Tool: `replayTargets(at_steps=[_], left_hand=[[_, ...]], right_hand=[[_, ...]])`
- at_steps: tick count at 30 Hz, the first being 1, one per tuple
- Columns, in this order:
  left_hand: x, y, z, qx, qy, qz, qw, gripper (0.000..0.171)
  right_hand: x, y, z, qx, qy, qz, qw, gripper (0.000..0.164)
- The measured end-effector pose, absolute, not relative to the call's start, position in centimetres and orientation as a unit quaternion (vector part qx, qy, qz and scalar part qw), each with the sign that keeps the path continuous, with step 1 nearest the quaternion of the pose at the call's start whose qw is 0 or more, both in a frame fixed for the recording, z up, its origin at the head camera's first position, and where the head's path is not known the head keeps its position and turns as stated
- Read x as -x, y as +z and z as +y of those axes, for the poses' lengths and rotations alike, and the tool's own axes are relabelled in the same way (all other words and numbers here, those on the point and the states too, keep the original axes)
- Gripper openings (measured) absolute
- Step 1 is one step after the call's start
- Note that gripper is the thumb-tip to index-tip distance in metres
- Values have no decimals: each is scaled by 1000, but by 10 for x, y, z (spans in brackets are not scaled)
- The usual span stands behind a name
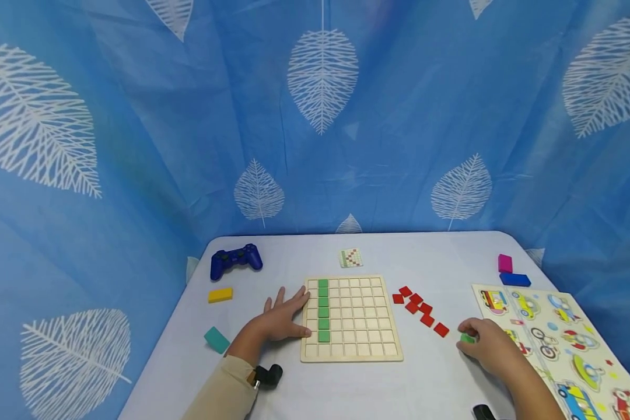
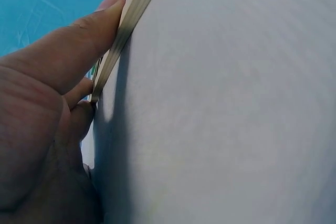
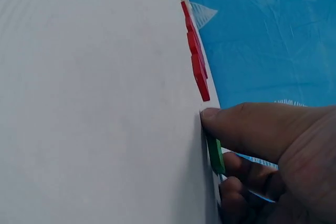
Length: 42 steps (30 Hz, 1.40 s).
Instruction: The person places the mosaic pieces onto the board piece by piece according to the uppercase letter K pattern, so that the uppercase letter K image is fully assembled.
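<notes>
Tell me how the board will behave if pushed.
The board is probably stiff: its edge looks thick and wooden. It should slide rather than tip, lying flat and broad. Its green tiles may ride along, seated between raised ridges.

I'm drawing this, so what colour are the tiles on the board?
Green. The tiles show best in the head view.
</notes>
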State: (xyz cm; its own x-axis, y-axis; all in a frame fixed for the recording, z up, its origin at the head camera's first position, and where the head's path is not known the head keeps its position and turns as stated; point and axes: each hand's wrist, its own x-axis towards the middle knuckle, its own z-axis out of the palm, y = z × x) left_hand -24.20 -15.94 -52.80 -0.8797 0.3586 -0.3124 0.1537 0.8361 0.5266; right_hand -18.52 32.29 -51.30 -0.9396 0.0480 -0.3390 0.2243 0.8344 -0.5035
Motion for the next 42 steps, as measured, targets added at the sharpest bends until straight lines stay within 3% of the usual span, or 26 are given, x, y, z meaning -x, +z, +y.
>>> replayTargets(at_steps=[3,7,11,18,26,32,42], left_hand=[[244,-527,-159,-132,249,937,205,102],[245,-526,-158,-130,249,938,204,102],[246,-526,-159,-133,247,937,206,102],[247,-525,-162,-139,241,939,202,102],[247,-526,-161,-135,239,940,204,100],[246,-528,-159,-131,241,940,204,99],[245,-529,-161,-130,242,939,207,100]], right_hand=[[184,-513,326,-80,-273,946,158,47],[183,-513,323,-82,-269,947,153,38],[183,-509,300,-54,-281,950,124,36],[177,-495,179,89,-328,939,51,25],[170,-506,73,248,-338,903,94,17],[174,-514,59,241,-290,923,72,17],[176,-518,61,225,-299,922,94,15]])
